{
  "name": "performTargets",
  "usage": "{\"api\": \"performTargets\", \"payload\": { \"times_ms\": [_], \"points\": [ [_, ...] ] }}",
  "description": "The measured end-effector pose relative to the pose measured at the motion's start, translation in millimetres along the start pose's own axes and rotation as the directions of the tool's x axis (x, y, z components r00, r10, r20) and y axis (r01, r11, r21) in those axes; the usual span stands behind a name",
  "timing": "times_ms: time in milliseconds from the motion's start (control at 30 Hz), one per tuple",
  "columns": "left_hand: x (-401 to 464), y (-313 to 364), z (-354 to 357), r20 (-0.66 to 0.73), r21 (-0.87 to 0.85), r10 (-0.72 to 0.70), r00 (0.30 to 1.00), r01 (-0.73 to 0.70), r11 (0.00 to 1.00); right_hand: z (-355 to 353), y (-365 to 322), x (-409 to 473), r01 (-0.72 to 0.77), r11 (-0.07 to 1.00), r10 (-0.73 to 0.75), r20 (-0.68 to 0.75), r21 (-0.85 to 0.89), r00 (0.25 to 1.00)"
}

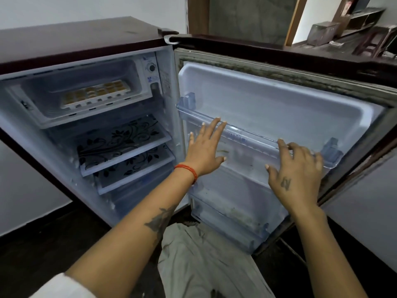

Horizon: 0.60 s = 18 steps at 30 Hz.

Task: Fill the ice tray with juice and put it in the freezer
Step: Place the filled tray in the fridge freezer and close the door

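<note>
A white ice tray (94,94) with orange-yellow juice in its cells lies inside the freezer compartment (32,97) at the top left of the small fridge. The fridge door (279,100) stands wide open to the right. My left hand (205,147), fingers straight and spread, reaches toward the clear door shelf (247,134) and its fingertips are at the shelf's rail. My right hand (298,171) lies against the same shelf further right, fingers loosely bent at the rail. Neither hand holds anything.
Two glass shelves (120,140) with a black floral print sit below the freezer. A lower door bin (232,222) is near my knee (204,254). The floor is dark. Behind the fridge are a doorway and wooden shelving (343,20).
</note>
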<state>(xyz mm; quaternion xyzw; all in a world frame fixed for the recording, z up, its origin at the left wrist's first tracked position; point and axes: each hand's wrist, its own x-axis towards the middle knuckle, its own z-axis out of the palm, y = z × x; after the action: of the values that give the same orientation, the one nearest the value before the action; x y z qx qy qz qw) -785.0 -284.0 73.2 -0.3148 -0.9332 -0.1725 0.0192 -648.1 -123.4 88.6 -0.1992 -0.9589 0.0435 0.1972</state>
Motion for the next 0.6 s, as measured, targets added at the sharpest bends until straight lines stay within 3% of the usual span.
{"api": "performTargets", "payload": {
  "times_ms": [167, 267, 367, 433, 500, 567, 600],
  "points": [
    [-71.3, -12.0, 2.2, 0.137, -0.300, -0.062, 0.989, 0.101, 0.949, -10.2, -50.8, -61.0, 0.096, 0.988, -0.098, 0.006, 0.125, 0.995],
    [-138.0, -13.5, 15.0, 0.194, -0.452, -0.005, 0.981, 0.094, 0.887, -21.3, -84.3, -97.7, 0.173, 0.915, -0.180, -0.016, 0.363, 0.984],
    [-193.2, -15.3, 19.6, 0.206, -0.567, 0.014, 0.979, 0.108, 0.817, -41.8, -113.9, -132.2, 0.290, 0.778, -0.214, -0.198, 0.557, 0.956],
    [-222.4, -18.5, 19.2, 0.190, -0.608, 0.017, 0.982, 0.104, 0.787, -57.2, -127.0, -151.2, 0.405, 0.755, -0.177, -0.434, 0.516, 0.883],
    [-246.6, -23.1, 16.5, 0.172, -0.642, -0.003, 0.985, 0.114, 0.758, -71.9, -133.2, -164.1, 0.464, 0.789, -0.092, -0.668, 0.404, 0.739],
    [-263.5, -28.4, 12.9, 0.138, -0.671, -0.051, 0.989, 0.131, 0.730, -83.1, -133.7, -168.0, 0.421, 0.827, 0.037, -0.783, 0.373, 0.620],
    [-270.2, -31.4, 11.6, 0.122, -0.682, -0.078, 0.989, 0.140, 0.718, -85.2, -133.4, -167.1, 0.376, 0.829, 0.117, -0.786, 0.414, 0.608]
  ]
}}
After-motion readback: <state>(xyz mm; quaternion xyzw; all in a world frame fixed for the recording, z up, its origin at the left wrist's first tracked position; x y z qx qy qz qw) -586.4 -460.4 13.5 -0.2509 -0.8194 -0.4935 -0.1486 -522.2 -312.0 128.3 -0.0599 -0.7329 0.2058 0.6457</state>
